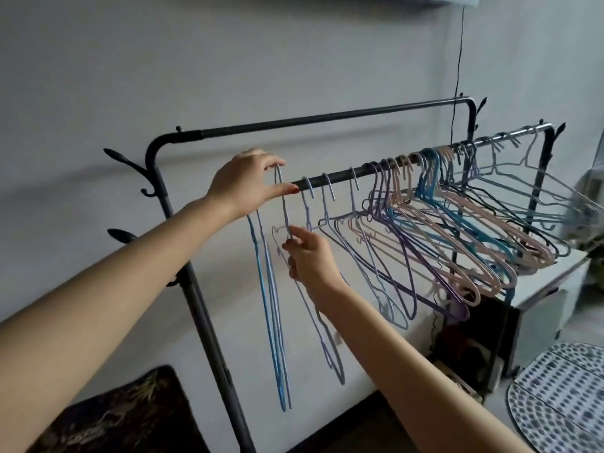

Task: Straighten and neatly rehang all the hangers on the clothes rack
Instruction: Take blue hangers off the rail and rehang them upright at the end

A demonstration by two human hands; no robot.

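A black metal clothes rack [343, 175] stands against the wall with two rails. The front rail carries several wire hangers in blue, lilac, pink and black [457, 223], crowded and tilted toward the right. My left hand [248, 183] pinches the hook of a pale blue hanger [281, 204] at the rail's left end; several blue hangers [271, 305] dangle below it. My right hand [310, 256] grips the neck of that same pale blue hanger just below the rail. Three lilac hangers [327, 204] hang spaced apart to the right of my hands.
The rack's left post [196, 289] has branch-like hooks. A white cabinet [539, 289] stands at the right, a dark box [474, 338] beneath the hangers. A spotted round rug [562, 397] lies bottom right, a dark patterned cushion [124, 416] bottom left. A cable [459, 60] hangs down the wall.
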